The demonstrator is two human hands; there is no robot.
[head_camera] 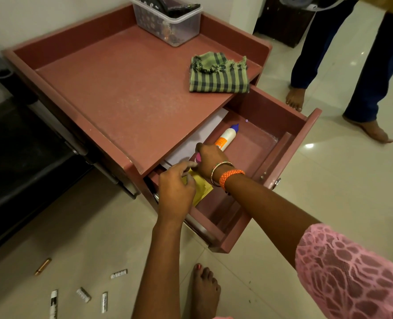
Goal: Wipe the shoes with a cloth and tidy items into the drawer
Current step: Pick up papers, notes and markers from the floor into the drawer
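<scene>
The reddish drawer (303,143) of a small cabinet stands pulled open. Inside lie a white bottle with a blue cap (226,137), white papers (197,137) and a yellow paper (202,191). My right hand (208,161) reaches into the drawer and grips a small pink object (198,157). Close beside it, my left hand (176,192) hovers over the yellow paper at the drawer's near corner, fingers loosely curled and holding nothing I can see. A folded green checked cloth (218,74) lies on the cabinet top. No shoes are in view.
A clear plastic box (168,18) of dark items stands at the back of the cabinet top (122,84). Several small tubes (84,294) and a gold one (43,266) lie on the tiled floor by my foot. Another person's legs (352,65) stand at the right.
</scene>
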